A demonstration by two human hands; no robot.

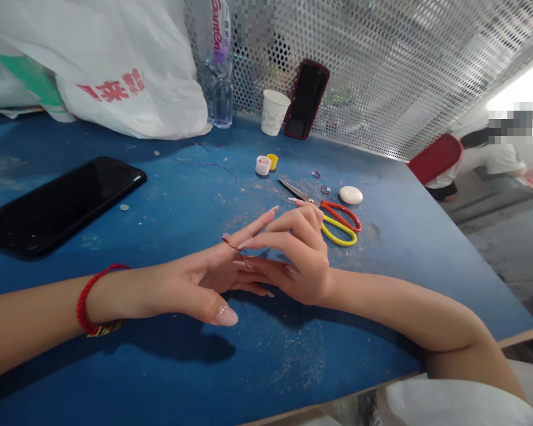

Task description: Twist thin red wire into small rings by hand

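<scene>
My left hand (193, 277) is held above the blue table with its fingers stretched out and the thumb apart. A thin dark red cord (236, 247) with a small bead (225, 237) goes around its index finger. My right hand (299, 251) meets it from the right, its thumb and index finger pinching the loose part of the cord beside that finger. Just behind the right hand lie scissors (310, 200) with one red and one yellow handle. Two small cord rings (325, 190) and a white oval object (350, 195) are close to the scissors.
A black phone (62, 204) lies at left. Behind are a white plastic bag (142, 65), water bottle (220, 89), paper cup (274, 112) and upright phone (307, 99) near a perforated metal screen (382, 71). Small white (262, 165) and yellow (272, 161) pots stand mid-table.
</scene>
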